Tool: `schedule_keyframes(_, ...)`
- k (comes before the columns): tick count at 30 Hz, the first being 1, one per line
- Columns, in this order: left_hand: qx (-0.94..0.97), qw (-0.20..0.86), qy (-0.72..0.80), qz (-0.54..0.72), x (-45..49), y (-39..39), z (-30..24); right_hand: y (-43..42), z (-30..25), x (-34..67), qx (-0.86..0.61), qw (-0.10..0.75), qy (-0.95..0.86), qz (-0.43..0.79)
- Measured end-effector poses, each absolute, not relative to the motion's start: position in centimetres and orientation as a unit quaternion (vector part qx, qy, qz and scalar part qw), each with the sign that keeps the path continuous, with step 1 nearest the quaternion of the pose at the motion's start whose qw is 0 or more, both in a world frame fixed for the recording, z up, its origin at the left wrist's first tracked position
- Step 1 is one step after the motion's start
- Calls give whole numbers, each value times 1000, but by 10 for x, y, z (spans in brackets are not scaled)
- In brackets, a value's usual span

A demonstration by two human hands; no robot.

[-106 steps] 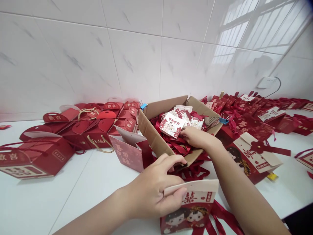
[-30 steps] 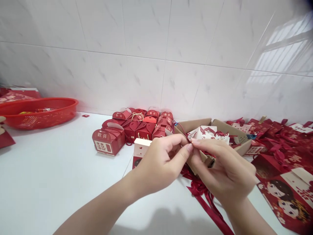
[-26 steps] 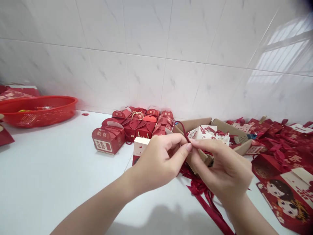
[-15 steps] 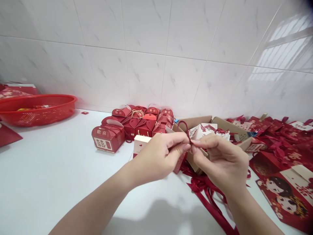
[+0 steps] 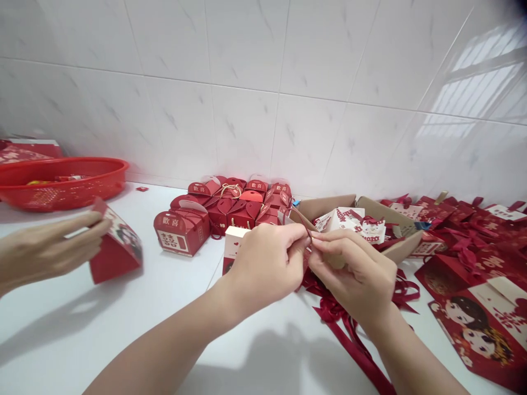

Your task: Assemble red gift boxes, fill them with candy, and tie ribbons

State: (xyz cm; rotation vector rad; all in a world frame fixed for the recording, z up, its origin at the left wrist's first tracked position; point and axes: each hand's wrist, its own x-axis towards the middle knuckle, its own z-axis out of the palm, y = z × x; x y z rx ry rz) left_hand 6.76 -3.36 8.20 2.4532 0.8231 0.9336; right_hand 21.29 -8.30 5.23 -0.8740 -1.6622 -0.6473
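Observation:
Both my hands meet above the table, pinching a thin dark red cord (image 5: 303, 220) between their fingertips. My left hand (image 5: 265, 263) is closed, its thumb pressed to the curled fingers. My right hand (image 5: 356, 271) pinches the same cord with thumb and forefinger. Part of the cord is hidden by the fingers, so I cannot tell whether it is knotted. Behind my left hand stands a cream-and-red gift box (image 5: 234, 240), largely covered. Beneath my right hand, dark red ribbons (image 5: 349, 340) trail over the table.
From the left, another person's hand (image 5: 61, 252) holds a red box (image 5: 117, 244). Several red gift boxes (image 5: 183, 227) stand by the wall. A red plastic basket (image 5: 82, 189) is at far left. An open cardboard box (image 5: 401, 247) and flat red packaging (image 5: 473, 334) lie right.
My hands have shifted slightly left, and the cord's rounded loop is now drawn narrower. Another person's hand has come in from the left with a red box.

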Motion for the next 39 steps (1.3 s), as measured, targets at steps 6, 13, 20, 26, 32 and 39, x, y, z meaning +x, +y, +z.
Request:
schedule_keyframes(6,863,246,243,369,46,-33,98,-84,52,211,-367,619,-657,-226)
schedule_keyframes(13,847,168,294,410,-12,11,80,-84,52,216,-386,735,-555,-59)
schedule_keyframes(20,803,389,322,318,-13,50,16,-78,40,204,-366,685,-630,18)
schedule_keyframes(26,835,327,235,374,-7,33,2,-69,21,194,-379,672,-633,58)
schedule_keyframes(32,867,221,109,433,-1,27,-9,-63,11,183,-400,637,-655,74)
schedule_keyframes(39,875,193,78,437,1,21,-12,-58,4,182,-446,590,-670,59)
